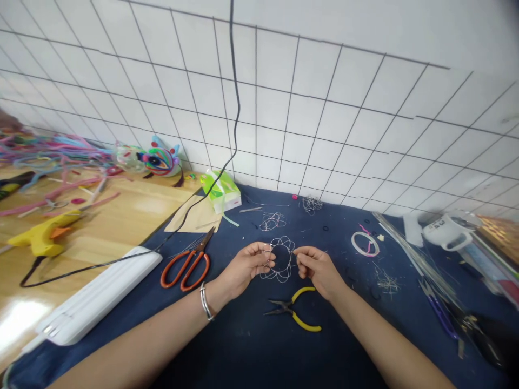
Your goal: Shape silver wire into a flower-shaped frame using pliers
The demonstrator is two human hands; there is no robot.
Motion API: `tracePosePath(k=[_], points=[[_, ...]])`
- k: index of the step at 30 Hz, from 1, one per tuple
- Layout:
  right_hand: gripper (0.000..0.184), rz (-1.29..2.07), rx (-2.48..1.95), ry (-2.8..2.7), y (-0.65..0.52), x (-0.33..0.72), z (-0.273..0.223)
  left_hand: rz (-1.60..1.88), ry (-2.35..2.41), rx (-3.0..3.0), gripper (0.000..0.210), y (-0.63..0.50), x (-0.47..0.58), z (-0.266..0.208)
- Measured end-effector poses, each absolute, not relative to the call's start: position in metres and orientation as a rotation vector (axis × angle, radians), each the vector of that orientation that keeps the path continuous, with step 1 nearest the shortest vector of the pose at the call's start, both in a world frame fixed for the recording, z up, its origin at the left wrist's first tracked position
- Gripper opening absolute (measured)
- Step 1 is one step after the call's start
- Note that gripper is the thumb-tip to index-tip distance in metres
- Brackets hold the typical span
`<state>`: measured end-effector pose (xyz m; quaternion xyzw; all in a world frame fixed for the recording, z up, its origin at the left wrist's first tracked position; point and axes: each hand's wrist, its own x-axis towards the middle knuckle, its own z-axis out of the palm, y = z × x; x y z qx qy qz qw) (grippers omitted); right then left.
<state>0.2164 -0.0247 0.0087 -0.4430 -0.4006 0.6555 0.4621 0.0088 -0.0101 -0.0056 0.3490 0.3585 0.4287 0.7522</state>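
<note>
My left hand (250,266), with a silver bangle (206,301) on its wrist, pinches the left side of a flower-shaped ring of thin wire (290,262). Looped petals run around its open centre, and my fingers cover some of them. At the ring's right edge, my right hand (318,268) has thumb and forefinger pressed together on what looks like a thin wire of the same piece; the exact grip is too small to see. Below the ring lie pliers (298,313) with yellow handles, jaws pointing left. Orange-handled scissors (190,267) rest left of my left hand.
A white power strip (101,294) and yellow glue gun (44,235) are at left, with a black cable (235,108) crossing. Wire tangles (312,204), a white ring (365,244), long wires (421,259), purple-handled pliers (440,313) and a mug (446,232) lie beyond and right.
</note>
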Motion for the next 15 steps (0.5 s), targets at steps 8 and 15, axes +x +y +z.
tracePosePath(k=[8,15], points=[[0.034,1.691,-1.093,-0.93,-0.0264,0.2187,0.0084,0.893,0.739,0.772,0.023,-0.0115,0.0114,-0.0028],[0.03,1.782,-1.052,-0.951,-0.0291,0.2183,0.0131,0.886,0.746,0.778,0.024,-0.0111,0.0131,-0.0064]])
